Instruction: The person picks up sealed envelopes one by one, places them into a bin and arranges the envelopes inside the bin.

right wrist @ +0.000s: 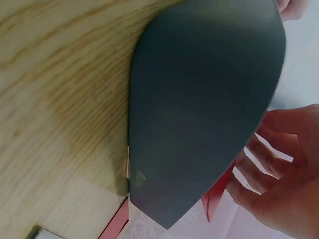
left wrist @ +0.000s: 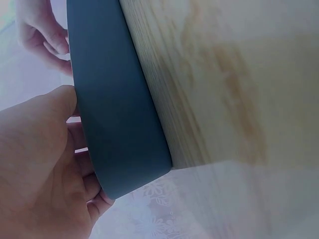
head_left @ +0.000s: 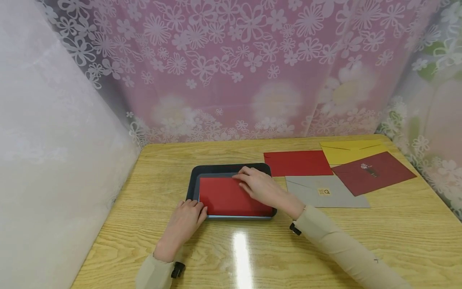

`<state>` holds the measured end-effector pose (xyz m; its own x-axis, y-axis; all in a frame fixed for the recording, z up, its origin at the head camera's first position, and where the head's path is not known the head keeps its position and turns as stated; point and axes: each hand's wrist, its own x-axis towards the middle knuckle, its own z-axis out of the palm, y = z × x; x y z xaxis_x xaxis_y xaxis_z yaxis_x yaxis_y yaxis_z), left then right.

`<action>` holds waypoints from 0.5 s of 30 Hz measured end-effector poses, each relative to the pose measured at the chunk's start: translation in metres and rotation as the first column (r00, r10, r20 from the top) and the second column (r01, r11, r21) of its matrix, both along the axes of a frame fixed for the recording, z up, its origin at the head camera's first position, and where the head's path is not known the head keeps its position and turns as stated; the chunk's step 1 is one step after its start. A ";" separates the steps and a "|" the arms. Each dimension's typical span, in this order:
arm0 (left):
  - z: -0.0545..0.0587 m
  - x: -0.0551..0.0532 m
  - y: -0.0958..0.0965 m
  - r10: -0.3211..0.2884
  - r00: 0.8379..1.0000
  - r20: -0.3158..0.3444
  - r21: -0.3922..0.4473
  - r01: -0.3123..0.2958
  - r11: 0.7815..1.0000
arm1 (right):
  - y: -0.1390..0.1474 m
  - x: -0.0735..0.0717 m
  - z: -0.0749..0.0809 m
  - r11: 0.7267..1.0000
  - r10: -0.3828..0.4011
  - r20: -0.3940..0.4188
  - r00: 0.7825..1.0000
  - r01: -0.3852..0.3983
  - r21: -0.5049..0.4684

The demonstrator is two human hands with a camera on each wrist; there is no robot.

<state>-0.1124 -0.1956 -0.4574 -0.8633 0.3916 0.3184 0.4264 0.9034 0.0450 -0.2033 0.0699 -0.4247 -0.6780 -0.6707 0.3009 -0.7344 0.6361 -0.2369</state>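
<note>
A wooden table (head_left: 155, 176) stands before a pink flowered curtain (head_left: 223, 92), with a whitish sheet (head_left: 57, 140) at left and light glare (head_left: 242, 257) on the tabletop.

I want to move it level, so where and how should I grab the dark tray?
Probably take the dark tray by its two short ends: left hand from the left, right hand from the right. It's oblong, so that should keep it balanced, and its walls flare outward, leaving room to grip beneath the rim.
</note>
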 end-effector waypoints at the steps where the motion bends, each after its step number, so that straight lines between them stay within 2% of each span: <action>1: 0.000 0.000 0.000 -0.002 1.000 -0.003 0.002 0.002 1.000 | 0.000 0.000 0.000 1.000 -0.001 -0.004 1.000 0.002 0.012; 7: 0.000 0.000 0.000 -0.012 1.000 -0.019 0.013 0.012 1.000 | 0.002 0.001 0.000 0.999 -0.035 -0.023 0.999 0.036 0.039; 11: 0.001 0.001 -0.001 -0.010 1.000 -0.017 0.007 0.010 1.000 | 0.007 0.002 0.004 0.998 -0.062 -0.049 0.997 0.063 0.006; 15: 0.000 0.000 -0.001 -0.010 1.000 -0.011 -0.002 0.010 1.000 | 0.014 0.003 0.010 0.996 -0.080 -0.120 0.990 0.075 -0.041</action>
